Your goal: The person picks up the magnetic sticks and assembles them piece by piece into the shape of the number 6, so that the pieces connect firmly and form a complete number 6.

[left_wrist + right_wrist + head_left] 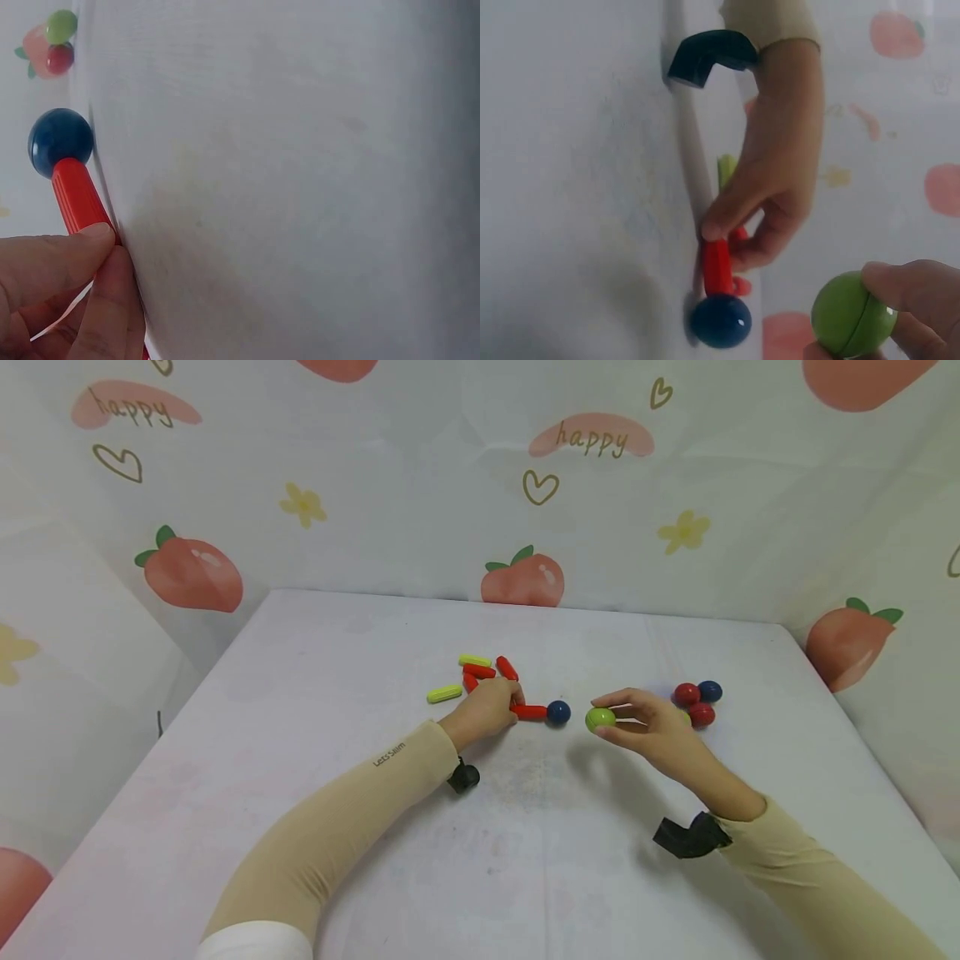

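Observation:
My left hand (486,708) pinches a red ribbed stick (531,712) between thumb and fingers, low over the white table. At the stick's right end sits a dark blue ball (558,712), touching it; the left wrist view shows the same blue ball (61,142) against the tip of the red stick (77,196). To the right, my right hand (651,727) holds a light green ball (600,719) by its fingertips, a short gap from the blue one. A seam runs around the green ball (853,315) in the right wrist view.
Around my left hand lie more red sticks (507,668) and yellow-green sticks (445,693). Beyond my right hand rest red balls (702,716), a blue ball (709,692) and a partly hidden green one. A patterned cloth (420,485) hangs behind the table.

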A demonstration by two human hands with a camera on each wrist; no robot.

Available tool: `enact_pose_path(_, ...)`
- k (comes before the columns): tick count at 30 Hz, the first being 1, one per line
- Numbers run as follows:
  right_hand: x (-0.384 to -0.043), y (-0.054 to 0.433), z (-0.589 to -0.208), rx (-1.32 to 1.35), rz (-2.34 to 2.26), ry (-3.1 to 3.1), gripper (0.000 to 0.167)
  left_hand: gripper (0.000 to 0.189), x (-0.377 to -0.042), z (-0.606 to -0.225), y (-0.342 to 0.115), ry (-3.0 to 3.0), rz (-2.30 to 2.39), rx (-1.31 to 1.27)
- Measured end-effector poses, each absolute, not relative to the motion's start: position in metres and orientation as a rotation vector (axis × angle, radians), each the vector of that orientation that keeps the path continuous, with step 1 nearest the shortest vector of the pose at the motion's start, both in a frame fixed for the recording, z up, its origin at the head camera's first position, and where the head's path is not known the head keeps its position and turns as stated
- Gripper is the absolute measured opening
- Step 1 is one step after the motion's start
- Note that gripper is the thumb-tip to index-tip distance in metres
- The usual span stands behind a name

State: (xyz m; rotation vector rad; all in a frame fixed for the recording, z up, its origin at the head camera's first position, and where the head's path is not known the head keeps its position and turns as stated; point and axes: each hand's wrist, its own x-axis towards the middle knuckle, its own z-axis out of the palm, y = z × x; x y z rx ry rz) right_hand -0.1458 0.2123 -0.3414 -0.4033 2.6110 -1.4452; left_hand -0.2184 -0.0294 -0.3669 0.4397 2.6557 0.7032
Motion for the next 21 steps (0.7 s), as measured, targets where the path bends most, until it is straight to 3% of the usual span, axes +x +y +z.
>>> enact_pose_path(21, -0.154, 0.178, -0.367, -0.478, -1.428, 2.529, 0.032, 0.021, -0.217, -0.364, -0.028, 2.665, 0.674, 0.445)
